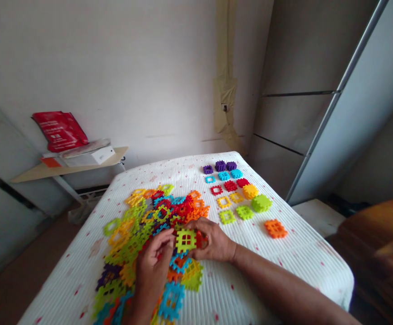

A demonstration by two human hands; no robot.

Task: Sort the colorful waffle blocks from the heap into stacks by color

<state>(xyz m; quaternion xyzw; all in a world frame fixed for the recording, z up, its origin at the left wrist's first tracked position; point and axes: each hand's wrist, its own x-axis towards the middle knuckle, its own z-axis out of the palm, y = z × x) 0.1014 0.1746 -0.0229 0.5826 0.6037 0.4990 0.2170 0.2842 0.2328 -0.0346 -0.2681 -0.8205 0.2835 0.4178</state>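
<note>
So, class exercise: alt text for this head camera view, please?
A person's left hand and right hand hold a lime-green plastic waffle block above a heap of multicoloured blocks on a white cover, with more blocks in rows beyond.

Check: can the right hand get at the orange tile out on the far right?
Probably yes. The right hand shares a lime-green tile with the left hand, so it would likely need to let go first. Beyond that, the white cover looks free of pieces up to the orange tile.
</note>
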